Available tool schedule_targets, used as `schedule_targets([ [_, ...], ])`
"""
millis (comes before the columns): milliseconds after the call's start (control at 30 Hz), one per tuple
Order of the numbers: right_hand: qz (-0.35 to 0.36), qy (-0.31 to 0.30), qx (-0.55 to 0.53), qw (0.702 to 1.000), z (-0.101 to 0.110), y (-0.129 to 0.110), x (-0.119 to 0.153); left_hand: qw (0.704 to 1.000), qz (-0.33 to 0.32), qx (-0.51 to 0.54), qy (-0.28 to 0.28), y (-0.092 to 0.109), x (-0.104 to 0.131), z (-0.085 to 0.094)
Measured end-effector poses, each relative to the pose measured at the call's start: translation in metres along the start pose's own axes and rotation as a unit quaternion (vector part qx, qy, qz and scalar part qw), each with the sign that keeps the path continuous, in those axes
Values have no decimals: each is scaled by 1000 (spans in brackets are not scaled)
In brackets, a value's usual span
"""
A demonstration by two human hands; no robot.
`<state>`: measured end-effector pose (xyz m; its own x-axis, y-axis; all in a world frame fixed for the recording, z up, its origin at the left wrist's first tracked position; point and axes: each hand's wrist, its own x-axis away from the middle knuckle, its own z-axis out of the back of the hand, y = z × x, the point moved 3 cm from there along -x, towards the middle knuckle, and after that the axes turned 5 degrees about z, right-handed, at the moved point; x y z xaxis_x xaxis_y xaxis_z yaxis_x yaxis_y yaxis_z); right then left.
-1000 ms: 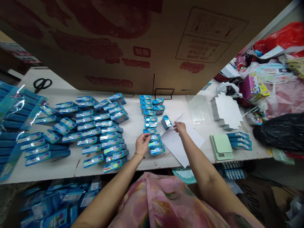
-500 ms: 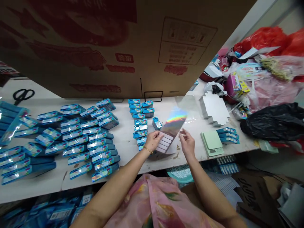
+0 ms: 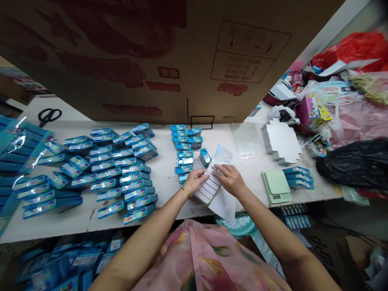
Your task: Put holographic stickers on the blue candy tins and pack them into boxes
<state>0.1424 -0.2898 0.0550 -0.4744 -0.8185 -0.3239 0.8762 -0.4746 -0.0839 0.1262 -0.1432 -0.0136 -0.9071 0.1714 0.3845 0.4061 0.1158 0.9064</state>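
My left hand pinches the left edge of a sticker sheet with white strip labels and a shiny silver upper part. My right hand has its fingers bent over the same sheet, at the upper labels; whether a label is between the fingertips is hidden. Below it a plain white paper hangs over the table's front edge. Just beyond my hands one blue box with a round hole in its end stands alone. Left of it is a column of similar blue boxes, partly covered by my left hand.
A large carton fills the back. Many blue packs stand at left, near black scissors. To the right are a kitchen scale, stacked white card, three blue boxes and heaped bags.
My right hand has moved left onto the sheet, which it was apart from before. The sheet now lies flatter, without its rainbow glare. The view has shifted slightly left.
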Motion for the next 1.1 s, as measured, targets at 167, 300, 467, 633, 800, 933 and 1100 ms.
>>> schedule_targets([
  [167, -177, 37, -155, 971, 33, -12, -14, 987, -27, -139, 79, -17, -21, 16],
  [300, -345, 46, -317, 882, 20, -10, -29, 983, -23, -25, 180, -18, -10, 27],
  [467, -489, 52, -505, 710, -41, -13, -37, 959, 45, 217, 175, -15, 27, 39],
  [633, -533, 66, -551, 639, -79, -33, -46, 946, 31, 229, 225, -23, 41, 69],
  [800, -514, 71, -459, 721, -112, -42, -59, 940, 12, 162, 300, -43, 33, 106],
  [933, -469, 55, -307, 826, -127, -41, -69, 931, 6, 118, 344, -54, 23, 124],
  [1100, -443, 24, -224, 868, -132, -43, -75, 929, -9, 69, 364, -58, 14, 134],
])
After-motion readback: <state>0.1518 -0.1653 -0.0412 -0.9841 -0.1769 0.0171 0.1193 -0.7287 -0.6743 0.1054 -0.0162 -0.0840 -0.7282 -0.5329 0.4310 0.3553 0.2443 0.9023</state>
